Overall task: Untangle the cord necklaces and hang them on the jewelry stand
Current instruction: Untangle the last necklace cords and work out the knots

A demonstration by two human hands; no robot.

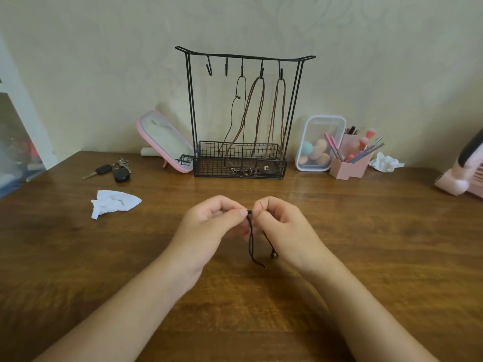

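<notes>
A black wire jewelry stand (190,105) stands at the back of the wooden table against the wall. Three cord necklaces hang from its right-hand hooks: a thin dark one (244,111) and two brown ones (257,113) (281,113). The two left hooks are bare. Near the table's middle, my left hand (211,226) and my right hand (285,226) pinch the top of a black cord necklace (251,239) between fingertips. Its strands dangle down between my wrists, one ending in a small bead.
A crumpled white tissue (115,202) and car keys (115,169) lie at left. A pink mirror (163,142) leans beside the stand. At right are a clear box of sponges (317,142), a pink brush holder (350,163), another tissue (385,162) and a pink device (462,173).
</notes>
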